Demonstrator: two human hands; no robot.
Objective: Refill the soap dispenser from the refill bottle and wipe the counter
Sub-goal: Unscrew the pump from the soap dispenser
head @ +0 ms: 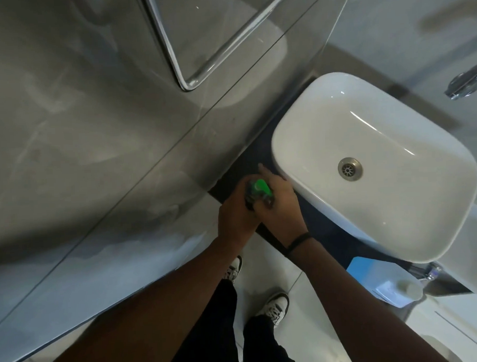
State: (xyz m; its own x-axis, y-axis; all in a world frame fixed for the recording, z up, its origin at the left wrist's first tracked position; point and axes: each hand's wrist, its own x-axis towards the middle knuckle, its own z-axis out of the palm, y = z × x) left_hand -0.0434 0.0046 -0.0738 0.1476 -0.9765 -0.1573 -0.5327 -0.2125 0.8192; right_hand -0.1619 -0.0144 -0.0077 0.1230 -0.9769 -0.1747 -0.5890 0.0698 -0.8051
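Note:
A soap dispenser with a green pump top point(261, 190) stands on the dark counter point(245, 167) between the grey wall and the white basin. My left hand point(234, 213) grips the dispenser's body from the left. My right hand point(279, 203) holds it at the pump from the right, with one finger stretched out toward the wall. Most of the dispenser's body is hidden by both hands. A translucent blue-tinted refill bottle point(381, 281) with a pale cap stands at the counter's near right.
The white basin point(312, 139) with a metal drain point(349, 168) fills the counter to the right. A chrome tap point(465, 82) sticks out at the upper right. A mirror edge point(184, 82) hangs on the grey wall. My shoes point(273, 308) stand on pale floor tiles below.

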